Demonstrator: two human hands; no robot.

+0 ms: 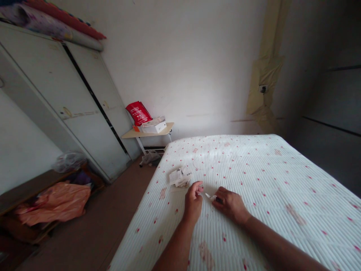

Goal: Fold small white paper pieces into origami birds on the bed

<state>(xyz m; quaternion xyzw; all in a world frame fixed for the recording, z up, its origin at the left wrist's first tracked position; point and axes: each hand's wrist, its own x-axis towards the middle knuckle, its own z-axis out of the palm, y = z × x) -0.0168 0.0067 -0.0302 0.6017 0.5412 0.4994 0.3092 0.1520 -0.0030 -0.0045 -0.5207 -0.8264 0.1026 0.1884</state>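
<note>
Over the bed, my left hand (194, 199) is closed, its fingers curled towards the thumb. Anything between those fingertips is too small to make out. My right hand (231, 205) is closed around a small tool with a pale pointed tip (208, 195) and a dark part near the fingers; its exact kind is unclear. The tip points left, towards my left hand, with a short gap between. Just beyond my left hand lies a small loose pile of white printed papers (179, 177) on the bed.
A white ribbed mattress (245, 150) with red dots fills the front. Behind it at left, a small table (130, 134) bears a red bag (138, 113) and a white box (158, 128). Grey cabinets (84, 98) and a low shelf with an orange plastic bag (56, 203) stand left.
</note>
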